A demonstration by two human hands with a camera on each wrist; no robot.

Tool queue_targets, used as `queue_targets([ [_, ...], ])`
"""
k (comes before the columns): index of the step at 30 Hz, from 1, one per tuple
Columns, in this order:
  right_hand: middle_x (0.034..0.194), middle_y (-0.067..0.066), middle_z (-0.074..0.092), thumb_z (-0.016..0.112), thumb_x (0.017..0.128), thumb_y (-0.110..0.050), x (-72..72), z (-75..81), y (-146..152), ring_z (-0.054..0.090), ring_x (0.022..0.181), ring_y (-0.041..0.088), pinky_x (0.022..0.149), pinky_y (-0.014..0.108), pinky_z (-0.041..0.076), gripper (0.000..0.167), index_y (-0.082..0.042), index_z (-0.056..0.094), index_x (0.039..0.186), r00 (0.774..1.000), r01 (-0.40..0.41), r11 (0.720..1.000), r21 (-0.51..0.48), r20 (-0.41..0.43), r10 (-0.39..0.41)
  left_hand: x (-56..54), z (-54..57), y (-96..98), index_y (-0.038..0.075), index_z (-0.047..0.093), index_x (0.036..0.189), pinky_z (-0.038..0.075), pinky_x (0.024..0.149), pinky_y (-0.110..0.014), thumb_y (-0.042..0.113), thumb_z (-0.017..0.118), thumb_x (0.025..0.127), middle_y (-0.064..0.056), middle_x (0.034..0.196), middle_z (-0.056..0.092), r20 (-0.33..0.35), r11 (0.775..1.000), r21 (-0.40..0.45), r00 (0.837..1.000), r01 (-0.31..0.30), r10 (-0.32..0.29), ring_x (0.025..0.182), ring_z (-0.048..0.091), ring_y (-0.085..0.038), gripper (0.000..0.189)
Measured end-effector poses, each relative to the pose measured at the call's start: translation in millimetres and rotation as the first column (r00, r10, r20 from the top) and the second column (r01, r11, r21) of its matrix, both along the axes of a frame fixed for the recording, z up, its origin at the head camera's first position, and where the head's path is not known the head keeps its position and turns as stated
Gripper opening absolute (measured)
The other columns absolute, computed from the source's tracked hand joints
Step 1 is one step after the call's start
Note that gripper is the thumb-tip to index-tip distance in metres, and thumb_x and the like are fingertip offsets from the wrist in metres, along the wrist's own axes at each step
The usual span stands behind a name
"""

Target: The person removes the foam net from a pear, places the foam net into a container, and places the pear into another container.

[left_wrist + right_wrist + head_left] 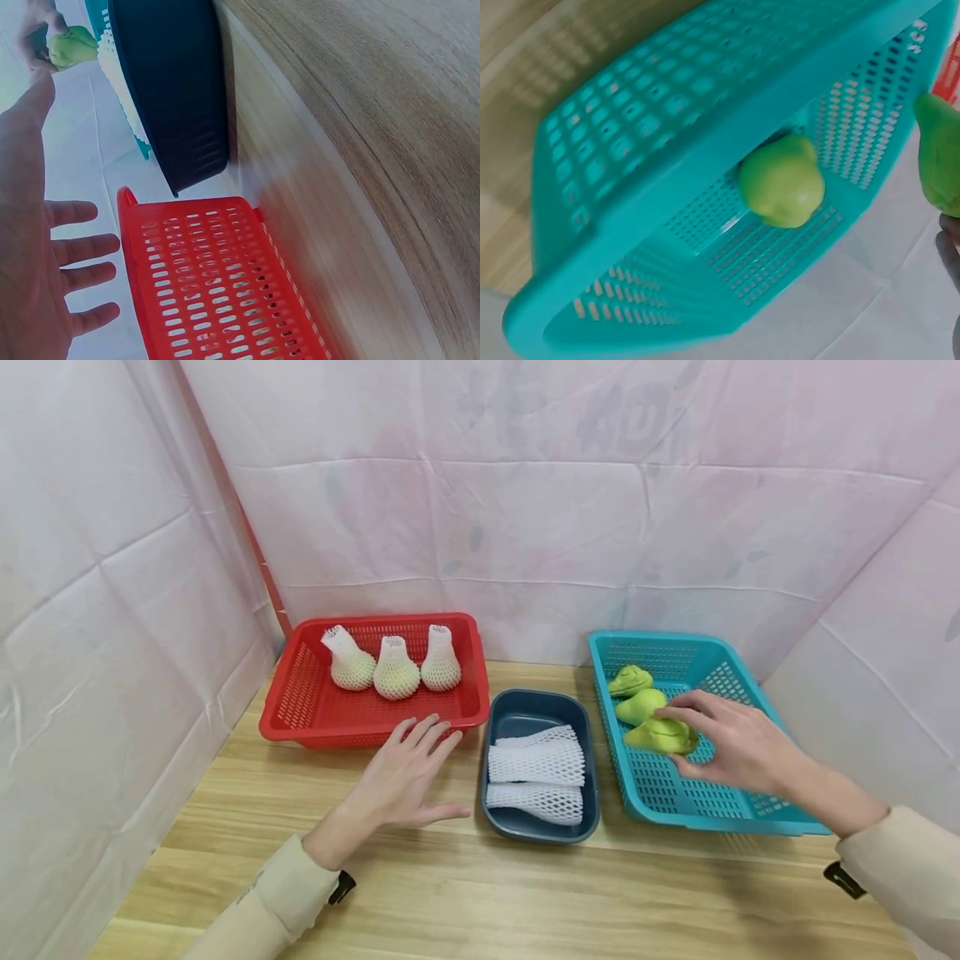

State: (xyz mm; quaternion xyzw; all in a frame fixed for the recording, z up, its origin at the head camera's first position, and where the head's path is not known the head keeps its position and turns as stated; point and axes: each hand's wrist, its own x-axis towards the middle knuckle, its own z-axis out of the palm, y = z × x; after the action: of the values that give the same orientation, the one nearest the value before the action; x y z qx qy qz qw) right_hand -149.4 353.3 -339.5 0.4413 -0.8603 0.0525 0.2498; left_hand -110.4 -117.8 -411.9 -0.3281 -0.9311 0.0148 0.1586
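My right hand [731, 743] holds a lumpy green pear [660, 737] between thumb and fingers, over the teal basket [667, 817]. Two more pears lie in that basket: a smooth one [637, 707] and a wrinkled one [628, 680]. In the right wrist view the held pear [941, 154] shows at the right edge, apart from a pear [781, 181] inside the basket. My left hand [401, 777] has its fingers spread and holds nothing. It is in front of the red basket [375, 739], left of the dark blue tray [540, 837].
Several white foam net sleeves [536, 764] lie in the dark blue tray, between the two baskets. Three pears in foam nets [396, 672] stand or lean along the back of the red basket. White printed sheets [525, 527] hang behind and beside the wooden table [465, 902].
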Motion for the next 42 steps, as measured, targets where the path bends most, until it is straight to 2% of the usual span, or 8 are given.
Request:
queue_targets([
  [5, 0.109, 0.011, 0.071, 0.032, 0.102, -0.065, -10.2, -5.8, 9.1, 0.07, 0.089, 0.029, 0.066, 0.049, 0.059, 0.071, -0.009, 0.073, 0.119, 0.999, -0.034, 0.997, 0.072, -0.014, 0.035, 0.5, -1.2, -0.9, 0.014, 0.055, 0.151, 0.046, 0.118, -0.053, 0.088, 0.057, 0.081, -0.01, 0.151, 0.062, -0.01, 1.0, -0.002, 1.0, -0.005, 0.005, 0.142, 0.055, -0.032, 0.102],
  [11, 0.11, 0.009, 0.07, 0.03, 0.104, -0.061, -23.8, -17.0, 19.7, 0.07, 0.087, 0.027, 0.067, 0.047, 0.06, 0.067, -0.01, 0.072, 0.119, 0.996, -0.082, 0.981, 0.176, -0.008, 0.084, 0.7, -1.5, -1.8, 0.013, 0.056, 0.151, 0.046, 0.118, -0.053, 0.087, 0.059, 0.081, -0.01, 0.151, 0.062, 0.002, 1.0, 0.002, 1.0, -0.007, 0.007, 0.142, 0.055, -0.032, 0.102],
  [13, 0.11, 0.009, 0.07, 0.045, 0.102, -0.056, -28.9, -20.8, 23.1, 0.07, 0.087, 0.026, 0.066, 0.045, 0.06, 0.055, -0.011, 0.071, 0.12, 0.995, -0.1, 0.972, 0.213, -0.004, 0.103, 0.9, -1.0, -2.0, 0.013, 0.055, 0.152, 0.045, 0.118, -0.053, 0.087, 0.06, 0.081, -0.01, 0.151, 0.061, 0.007, 1.0, 0.004, 1.0, -0.008, 0.008, 0.143, 0.055, -0.032, 0.102],
  [15, 0.11, 0.008, 0.069, 0.067, 0.092, -0.046, -33.6, -24.3, 25.1, 0.069, 0.086, 0.024, 0.065, 0.042, 0.06, 0.046, -0.01, 0.07, 0.12, 0.993, -0.113, 0.96, 0.258, 0.0, 0.117, 1.3, -0.3, -2.1, 0.014, 0.054, 0.152, 0.045, 0.118, -0.053, 0.087, 0.059, 0.081, -0.01, 0.152, 0.061, 0.011, 1.0, 0.003, 1.0, -0.011, 0.011, 0.143, 0.055, -0.032, 0.102],
  [17, 0.109, 0.008, 0.068, 0.082, 0.076, -0.037, -37.8, -27.9, 26.3, 0.069, 0.085, 0.022, 0.065, 0.04, 0.06, 0.054, -0.009, 0.07, 0.12, 0.992, -0.118, 0.947, 0.3, 0.0, 0.124, 1.7, 0.2, -2.4, 0.014, 0.053, 0.153, 0.046, 0.118, -0.053, 0.087, 0.059, 0.082, -0.01, 0.152, 0.06, 0.015, 1.0, 0.001, 1.0, -0.014, 0.014, 0.143, 0.054, -0.032, 0.102],
  [20, 0.107, 0.007, 0.067, 0.092, 0.061, -0.031, -41.6, -32.5, 25.8, 0.069, 0.084, 0.02, 0.067, 0.038, 0.061, 0.067, -0.008, 0.07, 0.119, 0.992, -0.116, 0.931, 0.347, -0.006, 0.126, 2.3, 0.8, -2.6, 0.015, 0.052, 0.154, 0.046, 0.118, -0.053, 0.087, 0.058, 0.082, -0.01, 0.153, 0.06, 0.021, 1.0, 0.002, 1.0, -0.017, 0.017, 0.144, 0.054, -0.032, 0.102],
  [33, 0.11, 0.011, 0.067, 0.096, 0.063, -0.034, -47.8, -45.7, 22.6, 0.07, 0.089, 0.024, 0.071, 0.038, 0.063, 0.069, -0.004, 0.067, 0.118, 0.996, -0.095, 0.897, 0.431, 0.038, 0.087, 2.7, 2.0, -2.7, 0.015, 0.052, 0.154, 0.047, 0.117, -0.053, 0.084, 0.063, 0.08, -0.01, 0.153, 0.059, 0.029, 1.0, 0.022, 0.999, -0.018, 0.018, 0.144, 0.053, -0.032, 0.101],
  [42, 0.11, 0.009, 0.063, 0.097, 0.07, -0.031, -47.7, -49.7, 28.8, 0.063, 0.079, 0.014, 0.059, 0.027, 0.056, 0.066, -0.005, 0.063, 0.12, 0.987, -0.011, 0.879, 0.477, 0.148, -0.068, 2.8, 2.4, -4.8, 0.015, 0.052, 0.154, 0.046, 0.118, -0.053, 0.087, 0.058, 0.082, -0.01, 0.153, 0.059, 0.028, 1.0, 0.005, 0.999, -0.03, 0.03, 0.145, 0.053, -0.032, 0.101],
])
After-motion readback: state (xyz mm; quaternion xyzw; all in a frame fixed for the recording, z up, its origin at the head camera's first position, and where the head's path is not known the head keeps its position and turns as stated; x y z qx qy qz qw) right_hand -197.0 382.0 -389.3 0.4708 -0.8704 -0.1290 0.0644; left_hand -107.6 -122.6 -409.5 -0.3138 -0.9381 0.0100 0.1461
